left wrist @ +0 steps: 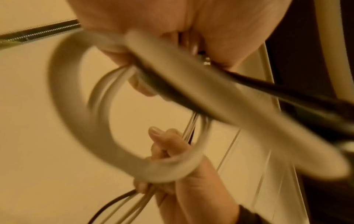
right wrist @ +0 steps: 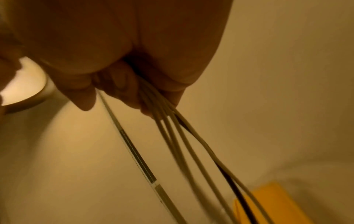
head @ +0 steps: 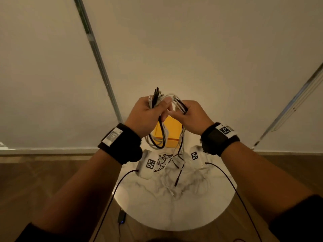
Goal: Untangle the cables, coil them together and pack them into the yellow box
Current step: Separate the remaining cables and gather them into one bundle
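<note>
Both hands are raised above the round table, sharing one bundle of white and black cables point(head: 174, 100). My left hand point(head: 150, 112) grips the gathered plug ends and a hanging coil loop point(head: 157, 142). My right hand point(head: 188, 114) holds the same strands a little to the right, and their loose tails point(head: 178, 172) trail down onto the table. The yellow box point(head: 170, 131) stands behind and below the hands, partly hidden by them. In the left wrist view a blurred loop point(left wrist: 122, 154) curves around the right hand point(left wrist: 172, 153). In the right wrist view several strands point(right wrist: 184, 141) run from the fingers toward the box point(right wrist: 277, 203).
The marble-topped round table point(head: 174, 210) carries two white blocks with printed markers point(head: 150, 164) point(head: 194, 156). Thin black leads run from both wristbands off the table. A small dark device point(head: 121, 218) lies on the wooden floor. A white wall stands behind.
</note>
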A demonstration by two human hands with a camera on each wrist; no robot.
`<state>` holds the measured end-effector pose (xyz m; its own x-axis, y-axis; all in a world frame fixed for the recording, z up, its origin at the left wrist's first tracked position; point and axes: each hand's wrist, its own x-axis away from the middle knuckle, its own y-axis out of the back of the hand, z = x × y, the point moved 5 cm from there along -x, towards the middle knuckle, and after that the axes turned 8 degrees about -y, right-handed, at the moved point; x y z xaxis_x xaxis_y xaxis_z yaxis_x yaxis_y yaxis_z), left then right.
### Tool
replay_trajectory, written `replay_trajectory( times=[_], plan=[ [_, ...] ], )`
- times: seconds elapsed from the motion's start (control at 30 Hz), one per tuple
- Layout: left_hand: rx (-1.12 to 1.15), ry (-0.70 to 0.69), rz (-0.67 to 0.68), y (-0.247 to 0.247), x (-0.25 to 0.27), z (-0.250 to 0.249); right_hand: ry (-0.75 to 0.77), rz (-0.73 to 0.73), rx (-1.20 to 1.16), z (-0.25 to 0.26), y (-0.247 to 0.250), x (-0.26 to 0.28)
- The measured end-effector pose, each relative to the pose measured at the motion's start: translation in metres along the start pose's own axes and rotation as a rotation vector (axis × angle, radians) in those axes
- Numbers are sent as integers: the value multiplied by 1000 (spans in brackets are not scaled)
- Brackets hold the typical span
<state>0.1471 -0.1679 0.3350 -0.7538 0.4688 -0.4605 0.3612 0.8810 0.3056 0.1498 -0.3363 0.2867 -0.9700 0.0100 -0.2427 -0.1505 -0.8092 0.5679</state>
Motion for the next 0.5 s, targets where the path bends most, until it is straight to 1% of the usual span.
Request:
replay_trajectory(
  times=[0.07,0.1,0.17,0.23,0.3,0.4,0.5],
  plan=[
    [74,-30,-65,0,0,-2,-45,-14,-101,-16,-6,2],
    [135,-23,-127,4,0,-2,-64,-7,-105,-27,-9,3],
    [312,-16,-288,21,-3,-5,-128,21,-50,-56,-12,9],
    [482,-43,-425,44,-9,-18,-246,53,44,-93,-14,19],
    [567,-89,-499,68,-15,-32,-334,78,123,-128,-14,32],
    [534,-139,-558,90,-18,-45,-436,61,151,-168,-11,48],
    [452,-178,-549,85,-17,-47,-518,47,239,-193,-6,55]
  ],
)
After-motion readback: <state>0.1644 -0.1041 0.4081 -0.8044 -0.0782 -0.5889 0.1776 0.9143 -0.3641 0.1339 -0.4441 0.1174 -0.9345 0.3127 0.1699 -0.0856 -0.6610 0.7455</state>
